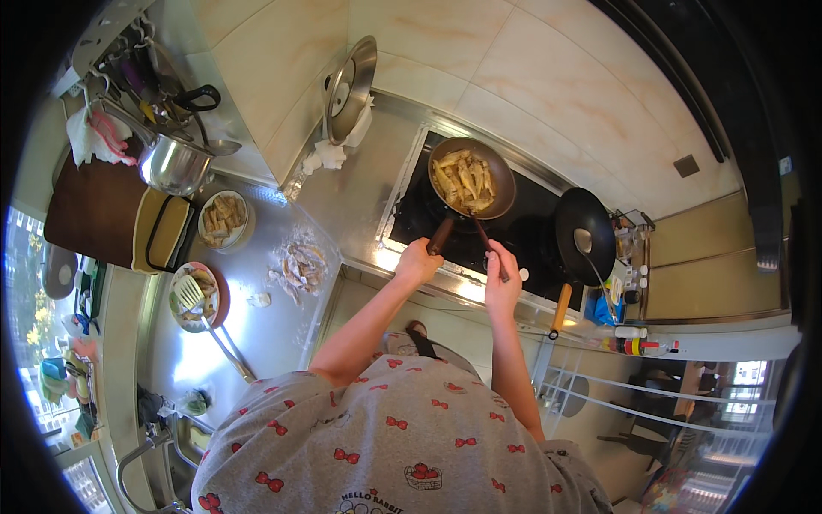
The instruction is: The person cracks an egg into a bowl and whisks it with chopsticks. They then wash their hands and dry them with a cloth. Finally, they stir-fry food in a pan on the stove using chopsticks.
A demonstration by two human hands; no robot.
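Note:
My left hand (pixel 419 262) grips the brown handle (pixel 440 235) of a frying pan (pixel 505 196) on the black cooktop (pixel 411 215). Several small browned fish (pixel 467 177) lie in oil across the pan. Dark reddish chopsticks (pixel 481 234) are held in my right hand (pixel 502 276), their tips at the pan's near rim beside the lowest fish. Whether the tips touch that fish I cannot tell.
Right of the pan sits a black wok (pixel 565 234) with a metal ladle (pixel 583 240) in it. A pan lid (pixel 363 70) leans on the wall. Floured fish (pixel 302 266), a bowl of fried pieces (pixel 223 220) and a plate (pixel 219 302) bearing a slotted turner (pixel 189 292) occupy the left counter.

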